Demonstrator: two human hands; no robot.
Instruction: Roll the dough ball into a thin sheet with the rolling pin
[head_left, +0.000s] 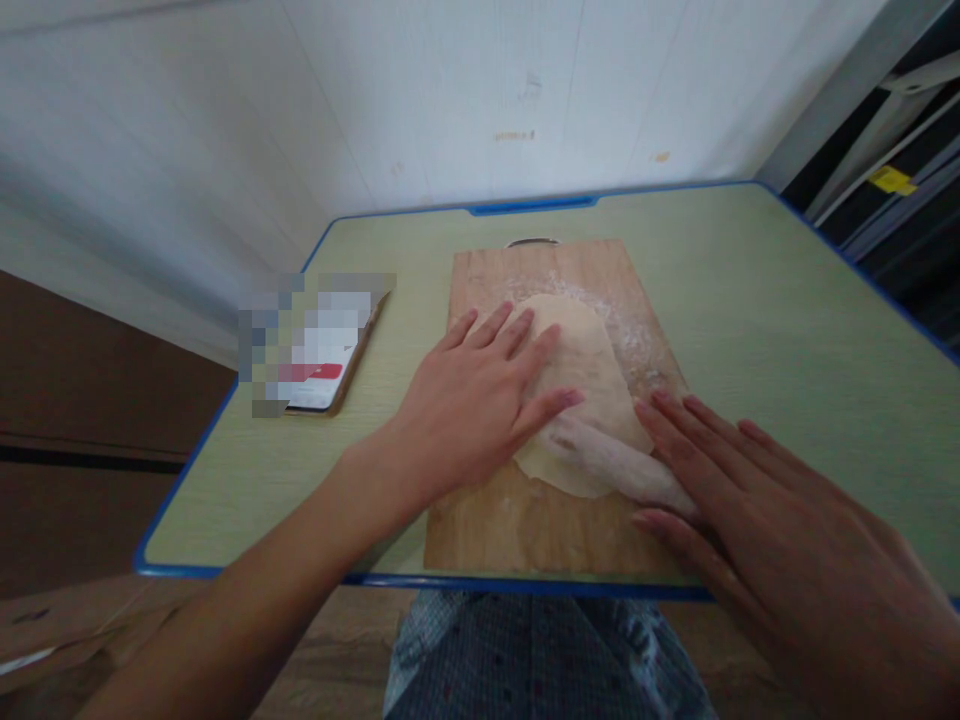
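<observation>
A flat, roundish sheet of dough (pixel 589 360) lies on a wooden cutting board (pixel 487 535) dusted with flour. Across its near part a floury rolling pin (pixel 622 465) lies at a slant. My left hand (pixel 469 400) rests flat with fingers spread over the left side of the dough, its thumb just above the pin's left end. My right hand (pixel 765 510) is over the pin's right end, with the thumb on the near side and the fingers on the far side. The palm hides that end of the pin.
The board stands on a light green table (pixel 787 320) with a blue rim. A phone (pixel 330 345), partly blurred out, lies to the left. Behind the table is a white wall (pixel 450 90). Dark items with a yellow tag (pixel 892 180) stand beyond the right edge.
</observation>
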